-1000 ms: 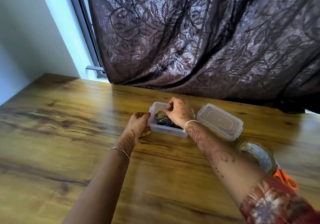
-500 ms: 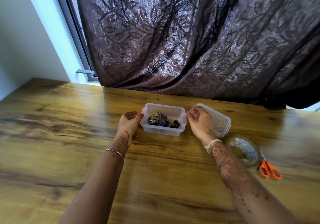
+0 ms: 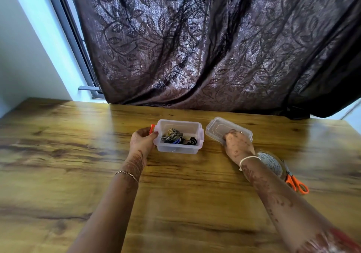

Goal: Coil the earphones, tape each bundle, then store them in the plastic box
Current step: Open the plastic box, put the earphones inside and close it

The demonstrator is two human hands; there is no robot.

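A clear plastic box (image 3: 178, 148) stands on the wooden table, uncovered. Inside lie coiled earphone bundles (image 3: 176, 137), grey, blue and black. My left hand (image 3: 142, 142) grips the box's left end beside its orange clip (image 3: 152, 128). The clear lid (image 3: 220, 127) lies just right of the box. My right hand (image 3: 238, 145) grips the lid's near edge, fingers curled over it.
A roll of clear tape (image 3: 272, 163) and orange-handled scissors (image 3: 297, 184) lie on the table behind my right wrist. A dark leaf-patterned curtain (image 3: 205, 47) hangs along the table's far edge. A window frame (image 3: 78, 43) stands at the far left.
My right hand left the inside of the box, moved right and took hold of the lid. My left hand stayed on the box's left end.
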